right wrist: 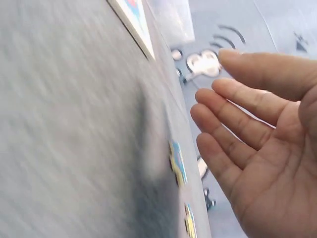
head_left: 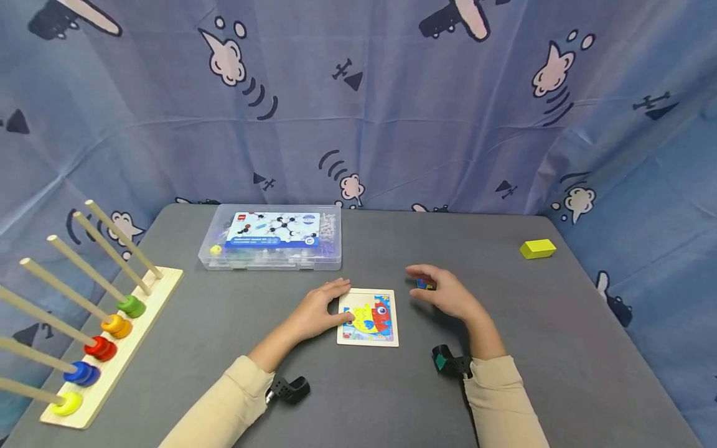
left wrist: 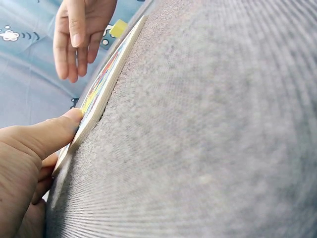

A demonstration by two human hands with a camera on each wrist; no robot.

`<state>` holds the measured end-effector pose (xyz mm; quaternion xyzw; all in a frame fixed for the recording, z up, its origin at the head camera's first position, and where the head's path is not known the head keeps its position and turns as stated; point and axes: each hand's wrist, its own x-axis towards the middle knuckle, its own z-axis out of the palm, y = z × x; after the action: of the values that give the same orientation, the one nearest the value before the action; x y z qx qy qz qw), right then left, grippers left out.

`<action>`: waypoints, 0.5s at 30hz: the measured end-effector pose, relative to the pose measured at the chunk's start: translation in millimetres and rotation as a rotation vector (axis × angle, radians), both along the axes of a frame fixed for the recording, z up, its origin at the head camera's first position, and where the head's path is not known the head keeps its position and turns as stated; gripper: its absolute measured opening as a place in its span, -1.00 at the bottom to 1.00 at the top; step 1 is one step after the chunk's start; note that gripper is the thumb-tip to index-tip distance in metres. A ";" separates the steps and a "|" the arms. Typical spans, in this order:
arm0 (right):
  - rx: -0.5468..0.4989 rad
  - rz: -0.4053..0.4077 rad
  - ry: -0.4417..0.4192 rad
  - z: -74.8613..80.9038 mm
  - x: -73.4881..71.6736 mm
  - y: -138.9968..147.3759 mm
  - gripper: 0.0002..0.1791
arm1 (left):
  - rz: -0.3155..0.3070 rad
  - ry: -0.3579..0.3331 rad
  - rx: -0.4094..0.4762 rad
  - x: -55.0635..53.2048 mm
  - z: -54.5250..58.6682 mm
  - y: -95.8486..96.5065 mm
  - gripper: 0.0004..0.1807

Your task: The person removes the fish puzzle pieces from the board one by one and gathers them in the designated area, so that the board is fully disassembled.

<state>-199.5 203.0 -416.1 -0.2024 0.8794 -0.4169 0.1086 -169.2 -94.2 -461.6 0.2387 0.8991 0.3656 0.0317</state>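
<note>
A square wooden jigsaw puzzle (head_left: 366, 316), with a red and yellow fish picture in a pale frame, lies on the grey table. My left hand (head_left: 315, 314) holds it at its left side. The thumb (left wrist: 59, 131) presses on the picture side, while the other fingers are at the far left edge, partly hidden by the board. To the right, my right hand (head_left: 448, 295) hovers with fingers loosely spread and an empty palm. Beneath it in the head view shows a small blue puzzle piece (head_left: 422, 284), partly covered. In the right wrist view, two loose pieces lie on the table, the nearer piece (right wrist: 177, 163) having a yellowish edge.
A clear plastic molecular model kit box (head_left: 269, 258) stands at the back. On the left is a wooden peg stand (head_left: 140, 323) with coloured rings on tall slanting pegs. A yellow block (head_left: 536, 249) lies at the back right. A patterned blue curtain (head_left: 392, 143) hangs behind the table.
</note>
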 end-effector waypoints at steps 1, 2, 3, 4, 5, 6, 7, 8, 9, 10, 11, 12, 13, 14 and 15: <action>0.002 0.013 -0.004 -0.3 1.1 -3.6 -0.46 | 0.000 0.000 0.002 -0.2 -0.2 0.3 -0.29; 0.001 0.026 -0.008 -0.8 2.1 -7.0 -0.46 | 0.001 -0.002 0.004 -0.2 -0.2 0.6 -0.28; 0.001 0.041 -0.008 -1.1 3.1 -10.3 -0.46 | 0.002 -0.004 0.007 -0.2 -0.2 0.8 -0.28; -0.003 0.055 -0.013 -1.1 4.3 -13.6 -0.46 | 0.004 -0.006 0.010 -0.3 -0.2 1.0 -0.28; -0.007 0.070 -0.013 -1.3 5.3 -16.8 -0.46 | 0.003 -0.002 0.015 -0.5 -0.3 1.1 -0.28; -0.008 0.082 -0.013 -1.6 6.4 -20.0 -0.47 | 0.005 -0.005 0.017 -0.4 -0.1 1.2 -0.28; -0.011 0.094 -0.008 -2.1 7.3 -23.0 -0.48 | 0.007 -0.008 0.018 -0.5 0.0 1.2 -0.28; -0.016 0.104 -0.003 -2.6 8.1 -26.0 -0.49 | 0.008 -0.010 0.019 -0.5 0.1 1.2 -0.28; -0.025 0.116 -0.003 -3.2 8.9 -29.1 -0.49 | 0.010 -0.012 0.019 -0.5 0.0 1.1 -0.28; -0.033 0.126 -0.004 -3.9 9.6 -32.0 -0.50 | 0.011 -0.012 0.016 -0.6 -0.3 1.0 -0.28; -0.041 0.137 -0.003 -4.8 10.1 -34.7 -0.51 | 0.011 -0.013 0.014 -0.7 -0.6 0.8 -0.28; -0.048 0.149 -0.002 -6.3 10.2 -37.1 -0.51 | 0.012 -0.016 0.010 -0.6 -0.7 0.8 -0.28; -0.056 0.158 -0.007 -7.7 10.3 -39.5 -0.52 | 0.012 -0.014 0.007 -0.9 -1.2 0.8 -0.28; -0.061 0.166 -0.017 -9.0 10.5 -41.6 -0.52 | 0.011 -0.012 0.007 -1.1 -1.3 1.0 -0.28; -0.061 0.175 -0.022 -10.2 10.7 -43.0 -0.52 | 0.009 -0.009 0.005 -1.3 -1.6 1.2 -0.29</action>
<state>-188.8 160.0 -426.3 -0.2770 0.8442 -0.4344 0.1479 -170.5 -93.0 -463.2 0.2332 0.8990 0.3693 0.0333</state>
